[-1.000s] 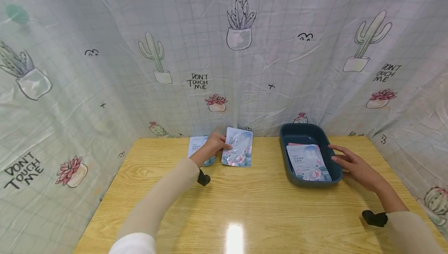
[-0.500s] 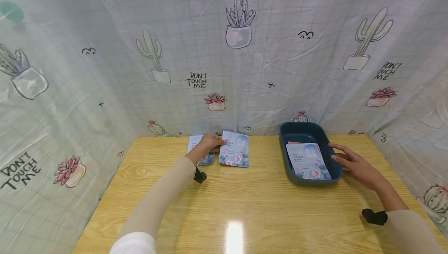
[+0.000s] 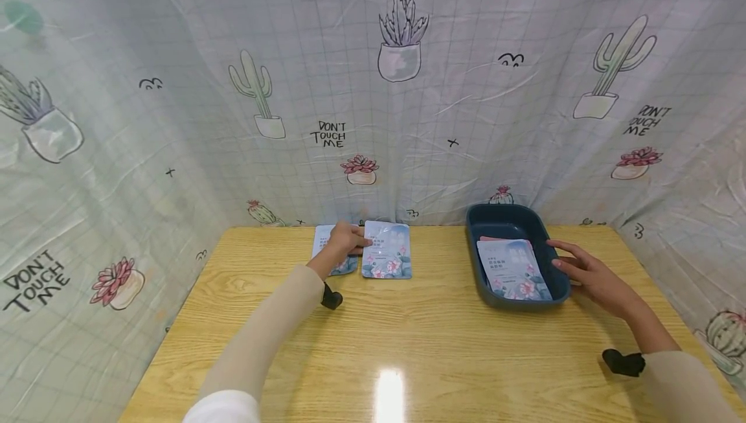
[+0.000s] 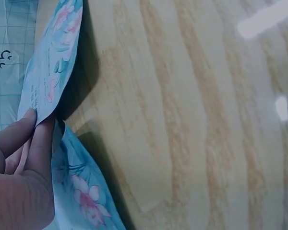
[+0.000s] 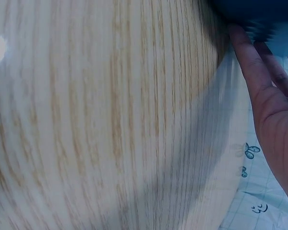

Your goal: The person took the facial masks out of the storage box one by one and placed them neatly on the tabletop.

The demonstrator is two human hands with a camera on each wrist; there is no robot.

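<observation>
The left hand (image 3: 346, 240) pinched only one edge of a lotus-print sachet (image 3: 386, 253), tilted over the bench (image 3: 361, 332) beside a second sachet (image 3: 323, 240), so it risked slipping; the right hand (image 3: 597, 284), fingers spread against the blue basin (image 3: 521, 306), might have nudged that askew.

Desk (image 3: 373, 339): lower half of the frame, before the curtain (image 3: 315, 86)
Left sachet (image 3: 324, 239): left of centre, at the desk's back, partly behind the left hand
Gripped sachet (image 3: 387, 253): centre, right of the left fingers (image 3: 361, 241)
Bin (image 3: 521, 306): right of centre, on the desk
In the bin: top sachet (image 3: 515, 271) over another packet (image 3: 488, 239)
Right fingers (image 3: 568, 250): at the bin's right wall
</observation>
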